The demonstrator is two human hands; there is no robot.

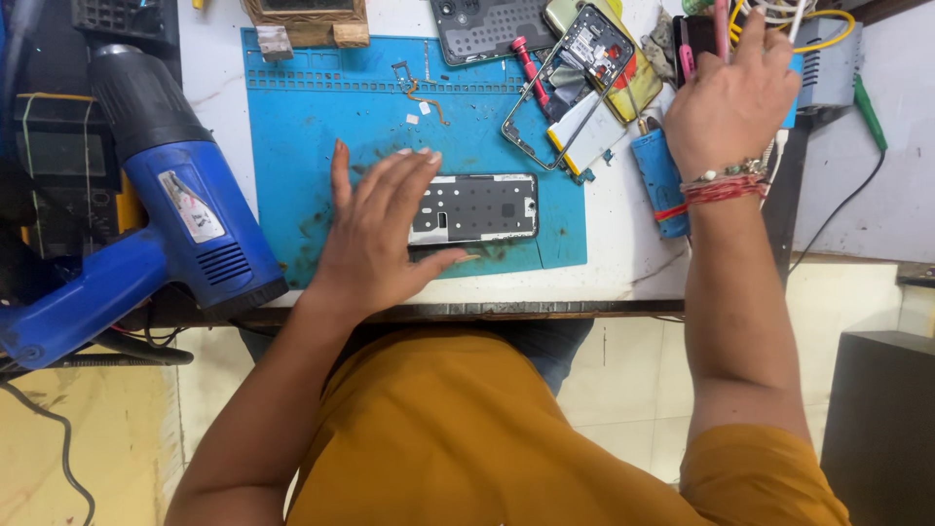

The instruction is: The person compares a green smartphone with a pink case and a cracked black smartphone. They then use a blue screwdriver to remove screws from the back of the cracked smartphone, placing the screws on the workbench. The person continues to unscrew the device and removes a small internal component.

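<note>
The left hand (375,229) lies flat and open, fingers spread, its fingertips and thumb resting on the left end of a phone panel (477,207). It grips nothing; it only presses on the panel. The panel lies lengthwise on the blue mat (302,117), near the mat's front edge, its dark inner side up with rows of small holes showing. Brown stains mark the mat around the hand.

The right hand (730,102) is well apart, raised at the back right corner of the table (623,263), back of the hand toward the camera. Its fingers reach into a cluster of tools (716,29) and cables (808,24); I cannot tell whether it is closed on one of them. Red thread bands and a bracelet circle the wrist. Just beside that wrist, a blue cylinder (659,180) lies on the table.

Between the two hands, a phone frame (570,88) sits tilted, partly on the mat's back right corner, with a white battery (589,131) under its lower edge and a red-handled screwdriver (531,68) just to its left. A thin flex cable (419,88) lies on the mat behind the left hand.

A blue heat gun (166,224) lies at the table's left edge, nozzle pointing back, near the left forearm.
</note>
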